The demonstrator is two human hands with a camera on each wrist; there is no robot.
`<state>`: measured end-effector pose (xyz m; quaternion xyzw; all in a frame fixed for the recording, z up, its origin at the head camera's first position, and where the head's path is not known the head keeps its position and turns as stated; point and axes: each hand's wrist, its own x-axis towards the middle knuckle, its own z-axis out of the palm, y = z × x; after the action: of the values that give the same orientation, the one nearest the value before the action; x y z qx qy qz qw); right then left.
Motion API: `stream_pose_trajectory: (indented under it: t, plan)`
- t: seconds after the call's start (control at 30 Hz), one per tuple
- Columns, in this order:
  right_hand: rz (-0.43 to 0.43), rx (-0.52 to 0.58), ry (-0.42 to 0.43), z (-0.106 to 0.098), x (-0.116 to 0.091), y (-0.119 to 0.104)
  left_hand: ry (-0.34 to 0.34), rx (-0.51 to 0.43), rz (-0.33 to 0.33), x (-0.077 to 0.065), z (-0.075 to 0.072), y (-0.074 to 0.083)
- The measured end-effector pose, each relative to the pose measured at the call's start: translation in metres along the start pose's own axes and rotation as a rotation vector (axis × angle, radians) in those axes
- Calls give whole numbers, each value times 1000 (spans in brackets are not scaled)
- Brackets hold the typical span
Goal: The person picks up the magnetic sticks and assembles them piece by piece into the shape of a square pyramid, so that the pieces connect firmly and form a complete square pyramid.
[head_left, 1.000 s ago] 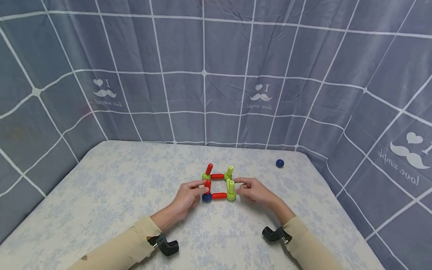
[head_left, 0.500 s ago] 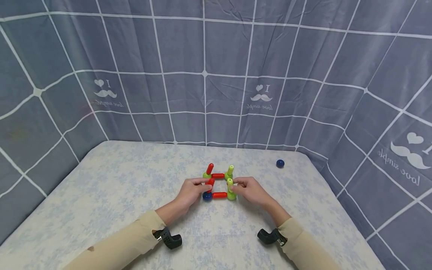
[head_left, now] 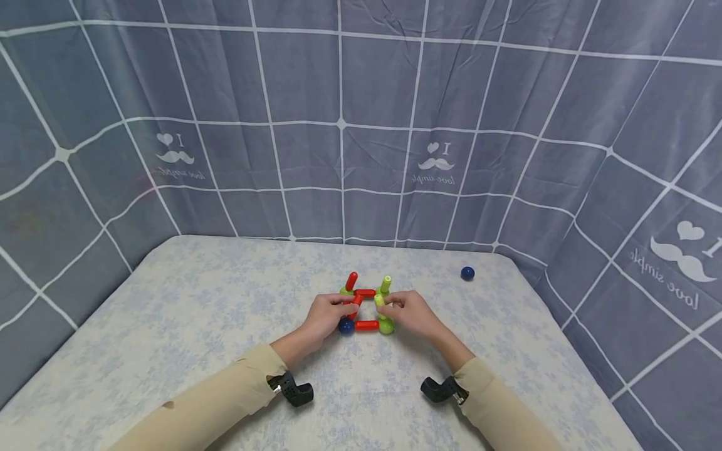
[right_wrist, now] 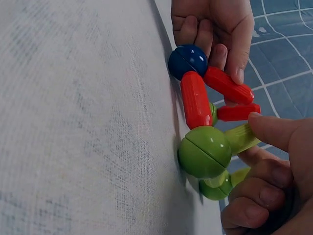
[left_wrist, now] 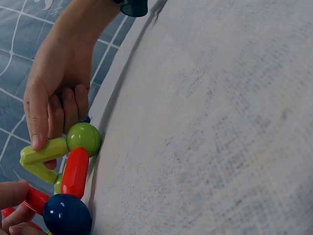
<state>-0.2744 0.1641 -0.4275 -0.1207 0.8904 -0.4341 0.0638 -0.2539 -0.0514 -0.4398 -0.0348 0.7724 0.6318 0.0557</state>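
A frame of magnetic rods and balls stands on the table. Its near side is a red rod (head_left: 366, 325) between a blue ball (head_left: 346, 326) and a green ball (head_left: 386, 326). My left hand (head_left: 324, 316) pinches the red rod (right_wrist: 229, 85) rising from the blue ball, which leans inward. With thumb and finger, my right hand (head_left: 412, 313) pinches the yellow-green rod (left_wrist: 45, 151) on the near green ball, also tilted inward. On the far side another red rod (head_left: 351, 280) and a yellow-green rod (head_left: 386, 284) point up from green balls. My hands partly cover the frame's sides.
A loose blue ball (head_left: 467, 273) lies toward the table's back right. The table (head_left: 237, 282) has a pale floral cover, and a grey-blue gridded curtain (head_left: 372, 156) hangs along its back and sides.
My right hand has moved left from beside the near yellow-green rod and now pinches it. Both near rods have gone from nearly upright to leaning inward, and my left hand has shifted slightly right.
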Motion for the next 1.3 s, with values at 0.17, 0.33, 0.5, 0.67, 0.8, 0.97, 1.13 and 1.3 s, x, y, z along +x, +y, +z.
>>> stream_pose_trajectory:
  t: [0.17, 0.33, 0.5, 0.67, 0.8, 0.97, 1.13, 1.3]
  plan:
    - [8, 1, 4, 4, 3, 0, -1, 0, 1, 3, 1, -3]
    - [11, -6, 6, 6, 4, -2, -11, 8, -3, 2, 0, -1]
    - [2, -19, -5, 7, 4, -3, -29, 19, 14, 1, -2, 0]
    - [12, -24, -6, 8, 3, -4, -46, 13, 27, 1, -1, 0]
    - [9, -16, -4, 8, 3, -3, -51, 12, 30, 1, -1, -1]
    - [8, -14, 1, 8, 1, -1, -55, 24, 35, 0, -1, -2]
    - [11, -19, 10, 8, 0, -1, -60, 36, 39, -2, 0, -1]
    - [30, -3, 33, 5, -4, -1, -48, 38, 47, -3, 0, -1]
